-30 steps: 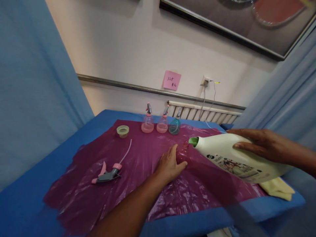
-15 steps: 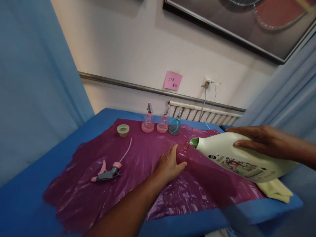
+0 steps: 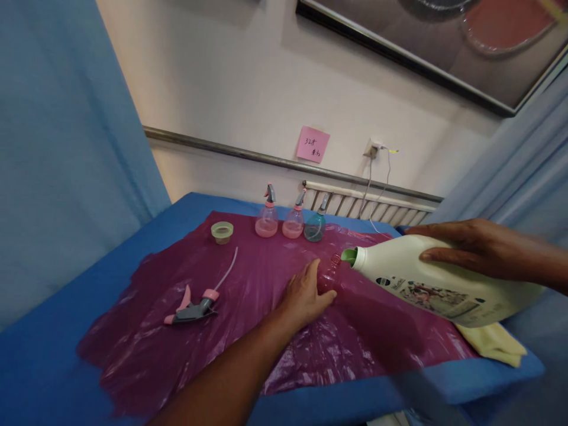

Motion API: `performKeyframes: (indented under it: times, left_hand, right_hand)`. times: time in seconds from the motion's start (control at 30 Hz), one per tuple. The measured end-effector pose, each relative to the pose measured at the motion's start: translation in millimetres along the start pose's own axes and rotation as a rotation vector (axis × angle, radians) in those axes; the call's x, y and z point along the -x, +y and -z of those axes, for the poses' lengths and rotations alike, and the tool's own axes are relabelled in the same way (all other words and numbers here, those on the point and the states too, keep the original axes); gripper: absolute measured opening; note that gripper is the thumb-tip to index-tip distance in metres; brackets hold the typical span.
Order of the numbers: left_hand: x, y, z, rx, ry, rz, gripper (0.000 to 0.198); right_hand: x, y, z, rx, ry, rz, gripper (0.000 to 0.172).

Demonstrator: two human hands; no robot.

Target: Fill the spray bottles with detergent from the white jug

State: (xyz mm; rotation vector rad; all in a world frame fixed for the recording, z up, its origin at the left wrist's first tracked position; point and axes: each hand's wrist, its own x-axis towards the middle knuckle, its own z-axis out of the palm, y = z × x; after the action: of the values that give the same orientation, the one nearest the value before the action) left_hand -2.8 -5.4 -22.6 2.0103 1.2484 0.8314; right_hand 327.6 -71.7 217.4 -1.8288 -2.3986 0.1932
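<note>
My left hand is wrapped round a small clear bottle that stands on the purple plastic sheet. My right hand grips a large white detergent jug from above, tipped nearly flat. The jug's green spout hangs right at the small bottle's open mouth. A loose grey and pink spray head with its thin tube lies to the left on the sheet. A pale green cap sits farther back.
Three small spray bottles stand in a row at the back: two pink and one teal. A yellow cloth lies under the jug at the right. Blue curtains flank the blue-covered table; a radiator is behind.
The jug has lifted slightly at its rear and its spout has come closer to the small bottle's mouth. My left hand has stayed in place.
</note>
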Motion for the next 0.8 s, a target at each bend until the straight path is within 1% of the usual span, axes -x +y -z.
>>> performKeyframes:
  times: [0.13, 0.33, 0.47, 0.8]
  left_hand:
    - [-1, -1, -0.8, 0.007, 0.007, -0.009, 0.089]
    - [-1, -2, -2.5, 0.01, 0.015, -0.024, 0.089]
    - [-1, -1, -1.8, 0.01, 0.018, -0.024, 0.089]
    - [-1, -1, -2.4, 0.003, 0.01, -0.019, 0.089]
  right_hand:
    - [-3, -2, 4, 0.001, -0.021, 0.006, 0.056]
    - [-6, -4, 7, 0.051, 0.008, 0.023, 0.058]
    - [-7, -7, 9, 0.068, -0.004, 0.052, 0.056]
    - [-11, -11, 13, 0.06, -0.038, 0.034, 0.056]
